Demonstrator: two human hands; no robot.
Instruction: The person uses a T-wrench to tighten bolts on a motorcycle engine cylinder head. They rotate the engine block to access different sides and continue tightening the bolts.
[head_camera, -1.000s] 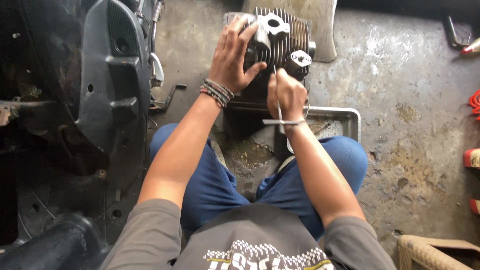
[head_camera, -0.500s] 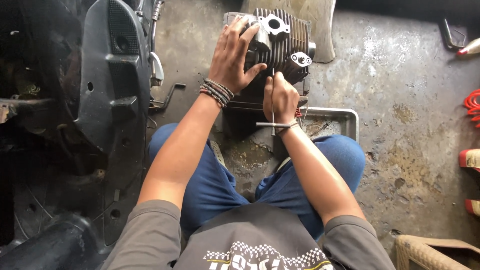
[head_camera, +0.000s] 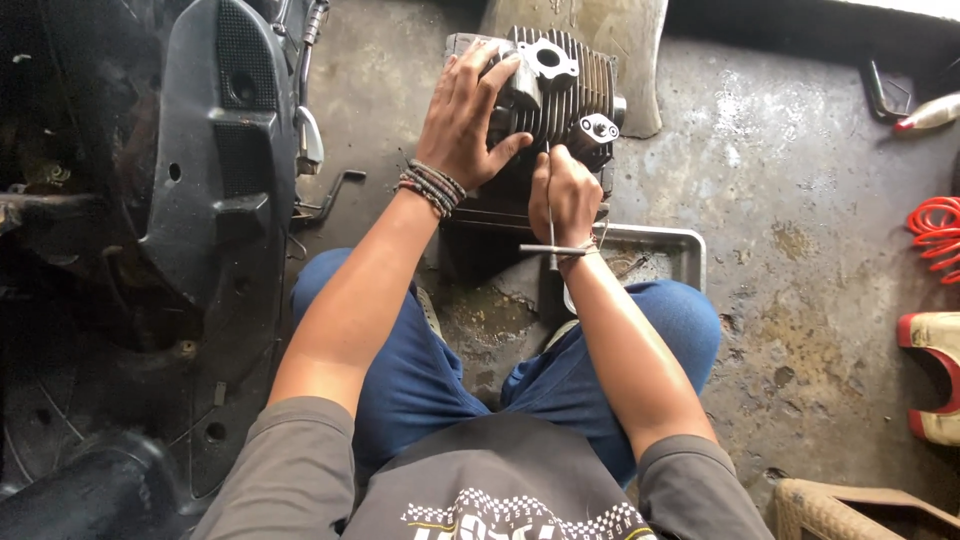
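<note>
A finned black engine cylinder (head_camera: 566, 92) with grey metal ports stands on the stained concrete floor in front of my knees. My left hand (head_camera: 465, 122), with bead bands on the wrist, lies flat on its left side and grips it. My right hand (head_camera: 564, 192) is closed around a thin metal T-handle wrench (head_camera: 553, 232). The wrench shaft points up toward the cylinder's near side, and its crossbar sits at my wrist.
A shallow metal tray (head_camera: 672, 252) lies under my right forearm. A black motorcycle body panel (head_camera: 222, 170) and kick lever (head_camera: 310, 125) fill the left. A coiled red hose (head_camera: 938, 232), a red-and-white container (head_camera: 936, 375) and a basket corner (head_camera: 850, 510) sit at the right.
My right hand with the T-handle wrench has shifted slightly down and left along the cylinder's near side. My left hand stays on the cylinder.
</note>
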